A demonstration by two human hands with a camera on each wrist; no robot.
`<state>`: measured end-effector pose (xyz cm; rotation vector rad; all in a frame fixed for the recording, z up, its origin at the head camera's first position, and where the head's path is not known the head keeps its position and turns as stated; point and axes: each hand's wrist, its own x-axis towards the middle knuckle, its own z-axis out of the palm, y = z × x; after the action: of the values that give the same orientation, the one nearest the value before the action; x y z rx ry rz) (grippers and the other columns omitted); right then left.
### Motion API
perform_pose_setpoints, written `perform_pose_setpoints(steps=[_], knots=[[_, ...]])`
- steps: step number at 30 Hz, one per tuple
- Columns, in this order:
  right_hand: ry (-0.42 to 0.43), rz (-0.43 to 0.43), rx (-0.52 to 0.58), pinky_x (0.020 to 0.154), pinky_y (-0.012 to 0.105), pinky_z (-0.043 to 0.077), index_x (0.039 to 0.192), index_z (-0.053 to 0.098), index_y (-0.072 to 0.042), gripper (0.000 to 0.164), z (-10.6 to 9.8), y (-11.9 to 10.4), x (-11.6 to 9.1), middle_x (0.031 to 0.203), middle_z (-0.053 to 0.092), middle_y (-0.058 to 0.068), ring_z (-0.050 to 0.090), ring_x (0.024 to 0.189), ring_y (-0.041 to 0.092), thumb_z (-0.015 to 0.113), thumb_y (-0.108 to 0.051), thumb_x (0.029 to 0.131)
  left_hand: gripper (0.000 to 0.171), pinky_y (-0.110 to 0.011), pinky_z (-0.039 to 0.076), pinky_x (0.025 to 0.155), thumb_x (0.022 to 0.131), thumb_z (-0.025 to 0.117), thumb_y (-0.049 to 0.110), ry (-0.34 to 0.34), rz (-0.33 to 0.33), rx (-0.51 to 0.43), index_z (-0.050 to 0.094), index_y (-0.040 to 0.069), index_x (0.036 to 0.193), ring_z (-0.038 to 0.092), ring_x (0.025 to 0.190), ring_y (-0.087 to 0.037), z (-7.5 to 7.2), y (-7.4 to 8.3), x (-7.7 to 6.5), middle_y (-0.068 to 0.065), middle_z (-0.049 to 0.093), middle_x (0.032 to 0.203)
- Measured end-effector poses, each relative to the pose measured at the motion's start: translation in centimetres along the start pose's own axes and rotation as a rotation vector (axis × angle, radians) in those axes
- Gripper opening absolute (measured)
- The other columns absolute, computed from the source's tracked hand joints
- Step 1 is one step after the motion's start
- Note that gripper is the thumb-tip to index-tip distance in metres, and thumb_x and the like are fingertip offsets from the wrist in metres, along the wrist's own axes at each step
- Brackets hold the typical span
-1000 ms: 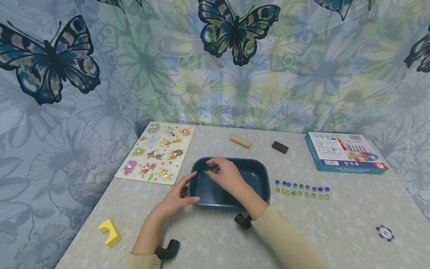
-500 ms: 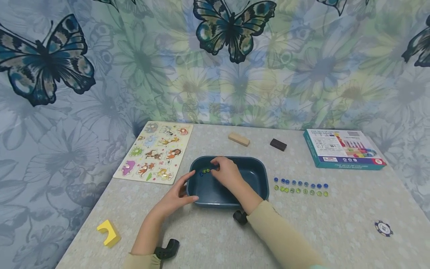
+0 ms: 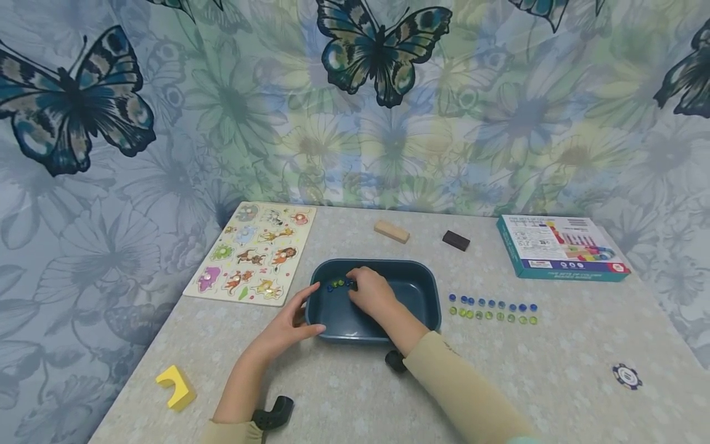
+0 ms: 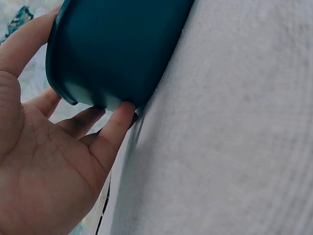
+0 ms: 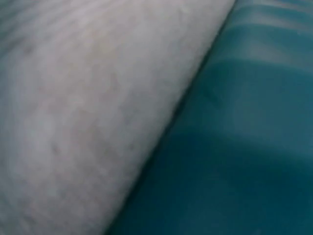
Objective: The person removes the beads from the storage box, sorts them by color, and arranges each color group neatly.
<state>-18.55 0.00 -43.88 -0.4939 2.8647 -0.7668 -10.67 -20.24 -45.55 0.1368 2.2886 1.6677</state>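
Note:
A dark teal tray stands mid-table in the head view. My left hand grips its left end, with the thumb at the near corner and the fingers along the end wall. In the left wrist view, the hand spans the tray's end. My right hand reaches into the tray, fingertips down at a small blue bead, seemingly pinching it; the fingers partly hide it. Left of it, several green beads and blue beads lie in a short line on the tray floor.
Right of the tray run a row of blue beads and a row of green beads. Around them are an animal puzzle board, a wooden block, a dark block, a box, a yellow arch and a poker chip.
My right hand has shifted slightly and lowered within the tray; a blue bead now shows at its fingertips, right of the green ones. The left hand keeps its grip on the tray.

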Motion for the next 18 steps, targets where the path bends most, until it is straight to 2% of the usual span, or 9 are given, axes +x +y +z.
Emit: perform_pose_setpoints(steps=[12, 18], knots=[[-0.016, -0.007, -0.052, 0.085, 0.038, 0.049, 0.116, 0.064, -0.011, 0.032, 0.31, -0.28, 0.27, 0.114, 0.060, 0.006, 0.060, 0.104, 0.022, 0.065, -0.016, 0.085, 0.079, -0.055, 0.026, 0.105, 0.084, 0.071, 0.022, -0.016, 0.028, -0.006, 0.024, 0.035, 0.146, 0.020, 0.137, -0.041, -0.18, 0.08, -0.10, -0.004, 0.011, 0.155], [-0.029, 0.000, -0.045, 0.074, 0.034, 0.050, 0.110, 0.066, -0.012, 0.028, 0.27, -0.01, 0.25, 0.098, 0.061, 0.002, 0.059, 0.086, 0.016, 0.068, -0.018, 0.083, 0.078, -0.055, 0.028, 0.104, 0.084, 0.070, 0.023, -0.021, 0.034, -0.004, 0.024, 0.035, 0.146, 0.021, 0.137, -0.041, -0.07, -0.05, -0.03, -0.002, 0.012, 0.155]])
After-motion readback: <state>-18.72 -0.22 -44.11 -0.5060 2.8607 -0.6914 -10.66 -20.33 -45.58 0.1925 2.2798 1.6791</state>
